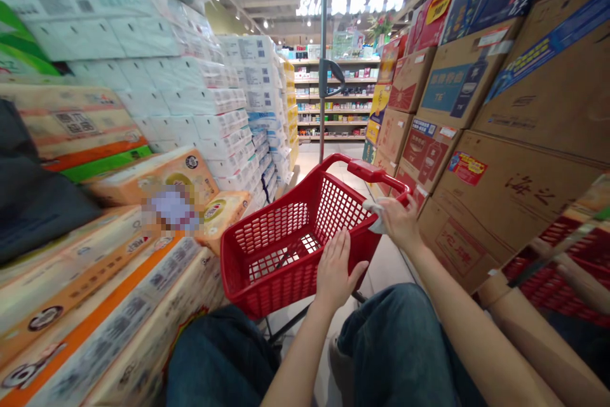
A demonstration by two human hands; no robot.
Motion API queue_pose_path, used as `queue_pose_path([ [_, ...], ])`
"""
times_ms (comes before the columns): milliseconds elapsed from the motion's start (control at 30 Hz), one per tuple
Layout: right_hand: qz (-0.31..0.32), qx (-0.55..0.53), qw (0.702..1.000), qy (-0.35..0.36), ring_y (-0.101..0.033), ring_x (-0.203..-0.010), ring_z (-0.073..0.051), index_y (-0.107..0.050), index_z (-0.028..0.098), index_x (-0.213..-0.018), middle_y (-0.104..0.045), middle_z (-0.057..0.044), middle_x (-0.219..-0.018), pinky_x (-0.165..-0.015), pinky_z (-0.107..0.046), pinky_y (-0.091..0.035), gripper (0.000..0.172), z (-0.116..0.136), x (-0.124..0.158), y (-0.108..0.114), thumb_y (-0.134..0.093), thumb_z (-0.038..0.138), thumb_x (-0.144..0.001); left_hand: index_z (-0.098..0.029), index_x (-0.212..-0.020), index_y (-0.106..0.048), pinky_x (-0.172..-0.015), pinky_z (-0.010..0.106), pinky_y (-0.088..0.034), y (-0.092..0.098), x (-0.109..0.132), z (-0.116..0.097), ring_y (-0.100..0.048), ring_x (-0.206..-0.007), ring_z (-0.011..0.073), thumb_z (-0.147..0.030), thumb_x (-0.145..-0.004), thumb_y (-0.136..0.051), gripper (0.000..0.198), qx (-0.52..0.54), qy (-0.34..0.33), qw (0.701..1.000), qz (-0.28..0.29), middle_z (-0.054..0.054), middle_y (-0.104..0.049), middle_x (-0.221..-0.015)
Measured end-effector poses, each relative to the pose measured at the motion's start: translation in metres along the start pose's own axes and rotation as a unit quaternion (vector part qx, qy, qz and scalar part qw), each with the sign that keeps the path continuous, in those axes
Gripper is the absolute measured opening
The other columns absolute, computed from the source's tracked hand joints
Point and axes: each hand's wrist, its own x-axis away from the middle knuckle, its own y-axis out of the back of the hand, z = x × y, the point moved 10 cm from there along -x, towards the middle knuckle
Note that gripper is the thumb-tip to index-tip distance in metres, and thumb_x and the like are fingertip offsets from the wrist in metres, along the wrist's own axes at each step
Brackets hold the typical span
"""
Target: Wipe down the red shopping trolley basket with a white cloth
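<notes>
A red shopping basket cart (267, 296) with perforated sides stands between my knees and the aisle, its inside showing bare mesh. My left hand (336, 267) lies flat against the near side of the basket, fingers stretched out and thumb apart. At the basket's right corner, just below the red handle (369, 172), my right hand (399, 220) holds a crumpled white cloth or tissue (376, 213) against the rim.
Packs of tissue (95, 254) are piled at the left, with taller white stacks (190, 96) behind. Cardboard boxes (524, 185) line the right. A grey metal pole (323, 121) rises beyond the basket. Stocked shelves (333, 102) stand at the back. A mirror-like surface at lower right reflects arms.
</notes>
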Motion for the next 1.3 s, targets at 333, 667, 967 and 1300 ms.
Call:
queue_pose_path([
  [333, -0.065, -0.005, 0.992, -0.109, -0.051, -0.124, -0.023, -0.055, 0.024, -0.117, -0.066, -0.008, -0.118, -0.113, -0.048, -0.012, 0.029, 0.030, 0.019, -0.003, -0.036, 0.024, -0.095, -0.015, -0.151, -0.020, -0.118, 0.046, -0.027, -0.002, 0.001, -0.001, -0.025, -0.145, 0.0242, -0.057, -0.096, -0.035, 0.071, 0.001, 0.001, 1.000, -0.008, 0.011, -0.030, -0.156],
  [667, -0.016, -0.005, 0.999, -0.043, -0.055, -0.117, -0.021, -0.056, 0.023, -0.112, -0.066, -0.007, -0.118, -0.114, -0.049, -0.009, 0.028, -0.025, 0.000, 0.010, -0.033, 0.027, -0.097, -0.013, -0.151, -0.023, -0.119, 0.045, -0.026, -0.001, 0.001, -0.001, -0.025, -0.145, 0.0239, -0.057, -0.096, -0.034, 0.071, -0.006, 0.001, 1.000, 0.001, 0.010, -0.029, -0.157],
  [967, -0.051, -0.003, 0.995, -0.089, -0.055, -0.116, -0.024, -0.058, 0.022, -0.109, -0.068, -0.009, -0.112, -0.113, -0.049, -0.013, 0.024, 0.068, 0.022, -0.018, -0.040, 0.024, -0.094, -0.012, -0.150, -0.023, -0.118, 0.047, -0.027, -0.002, 0.001, -0.001, -0.024, -0.146, 0.0257, -0.059, -0.096, -0.034, 0.073, -0.018, -0.002, 1.000, 0.002, 0.012, -0.029, -0.156],
  [1300, -0.053, 0.006, 0.994, -0.097, -0.056, -0.116, -0.022, -0.058, 0.023, -0.112, -0.066, -0.007, -0.120, -0.113, -0.053, -0.009, 0.030, -0.052, -0.010, 0.021, -0.032, 0.026, -0.096, -0.014, -0.151, -0.022, -0.118, 0.047, -0.028, 0.000, 0.001, -0.001, -0.027, -0.145, 0.0250, -0.056, -0.097, -0.034, 0.070, -0.009, -0.003, 1.000, -0.002, 0.011, -0.031, -0.156],
])
